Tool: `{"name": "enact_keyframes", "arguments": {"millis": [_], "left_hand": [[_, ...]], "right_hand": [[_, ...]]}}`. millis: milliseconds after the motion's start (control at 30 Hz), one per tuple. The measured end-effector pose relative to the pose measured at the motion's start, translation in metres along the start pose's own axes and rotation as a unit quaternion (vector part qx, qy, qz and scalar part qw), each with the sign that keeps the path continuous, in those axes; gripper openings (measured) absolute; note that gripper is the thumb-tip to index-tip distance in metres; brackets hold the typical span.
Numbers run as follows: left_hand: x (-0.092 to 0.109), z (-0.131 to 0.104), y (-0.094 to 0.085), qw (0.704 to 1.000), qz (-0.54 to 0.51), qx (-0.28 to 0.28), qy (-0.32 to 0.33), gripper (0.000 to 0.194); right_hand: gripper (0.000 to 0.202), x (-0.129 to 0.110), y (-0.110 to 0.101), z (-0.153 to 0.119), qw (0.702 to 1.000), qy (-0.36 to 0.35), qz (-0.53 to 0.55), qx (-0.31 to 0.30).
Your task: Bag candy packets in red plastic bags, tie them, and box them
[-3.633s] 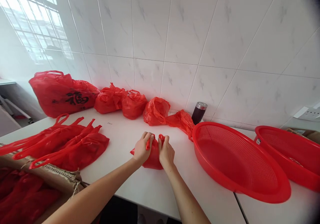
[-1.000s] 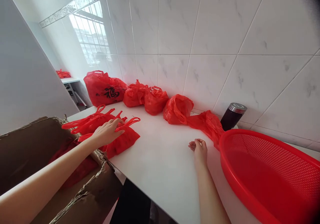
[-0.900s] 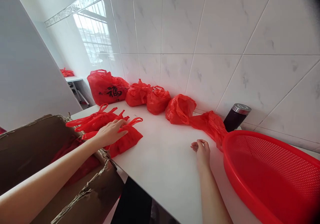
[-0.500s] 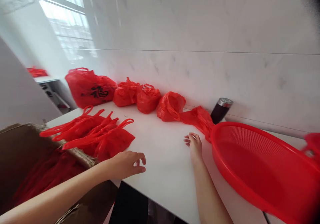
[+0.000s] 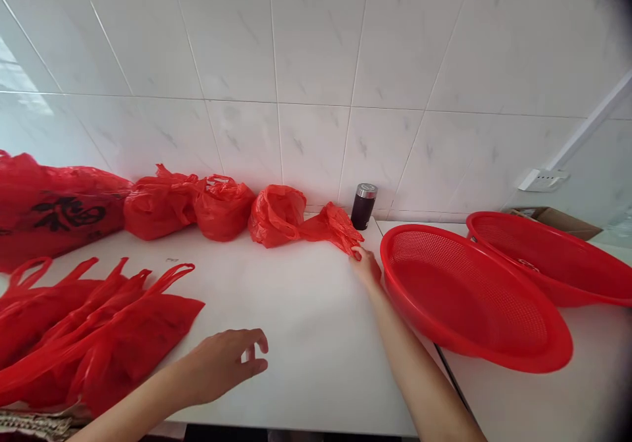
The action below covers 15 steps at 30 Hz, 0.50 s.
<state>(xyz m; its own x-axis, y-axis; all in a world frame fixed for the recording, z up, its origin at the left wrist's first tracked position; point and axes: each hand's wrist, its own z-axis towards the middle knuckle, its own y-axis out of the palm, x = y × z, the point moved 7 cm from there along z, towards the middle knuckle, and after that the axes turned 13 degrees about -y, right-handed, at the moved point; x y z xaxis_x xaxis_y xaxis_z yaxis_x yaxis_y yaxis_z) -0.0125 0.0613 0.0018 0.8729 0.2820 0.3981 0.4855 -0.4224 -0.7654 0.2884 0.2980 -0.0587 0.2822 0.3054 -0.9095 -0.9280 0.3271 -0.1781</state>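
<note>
My right hand (image 5: 366, 265) reaches to the near end of a limp red plastic bag (image 5: 333, 226), its fingers closed on the bag's edge. That bag lies crumpled on the white table (image 5: 296, 336), beside a rounded, filled-looking red bag (image 5: 278, 216). Over the table's near left part hovers my left hand (image 5: 230, 363), holding nothing, with thumb and curled fingers apart. To its left lies a pile of flat red plastic bags with loop handles (image 5: 123, 327).
A dark thermos (image 5: 364, 206) with a silver lid stands by the wall. Two red plastic baskets (image 5: 464, 297) (image 5: 567, 257) sit on the right. More bulging red bags (image 5: 224, 208) line the wall, beside a large red bag with black print (image 5: 64, 205). An open cardboard box (image 5: 567, 221) is behind the baskets.
The view has turned right, bringing the second basket into fuller sight. My right hand has moved forward onto the limp red bag and closed on its edge. My left hand stays open.
</note>
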Motion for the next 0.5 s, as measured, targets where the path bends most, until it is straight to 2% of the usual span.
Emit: {"name": "enact_keyframes", "arguments": {"millis": [133, 200, 267, 333, 400, 500], "left_hand": [[0.019, 0.025, -0.007, 0.999, -0.041, -0.001, 0.029, 0.032], [0.032, 0.039, -0.012, 0.994, -0.095, 0.011, 0.042, 0.038], [0.046, 0.054, -0.01, 0.983, -0.178, -0.002, 0.038, 0.049], [0.059, 0.066, 0.003, 0.961, -0.27, -0.05, 0.018, 0.061], [0.071, 0.077, 0.021, 0.932, -0.351, -0.088, 0.007, 0.067], [0.08, 0.088, 0.034, 0.894, -0.444, -0.061, 0.027, 0.057]], "right_hand": [[0.01, -0.015, 0.026, -0.016, 0.994, -0.005, 0.009, -0.108], [0.006, -0.033, 0.037, -0.039, 0.985, -0.021, 0.036, -0.166], [0.013, -0.056, 0.043, -0.069, 0.972, -0.038, 0.064, -0.223], [0.02, -0.08, 0.045, -0.104, 0.946, -0.049, 0.093, -0.306], [0.021, -0.101, 0.043, -0.139, 0.905, -0.062, 0.108, -0.408], [0.022, -0.114, 0.027, -0.178, 0.855, -0.086, 0.06, -0.509]]}}
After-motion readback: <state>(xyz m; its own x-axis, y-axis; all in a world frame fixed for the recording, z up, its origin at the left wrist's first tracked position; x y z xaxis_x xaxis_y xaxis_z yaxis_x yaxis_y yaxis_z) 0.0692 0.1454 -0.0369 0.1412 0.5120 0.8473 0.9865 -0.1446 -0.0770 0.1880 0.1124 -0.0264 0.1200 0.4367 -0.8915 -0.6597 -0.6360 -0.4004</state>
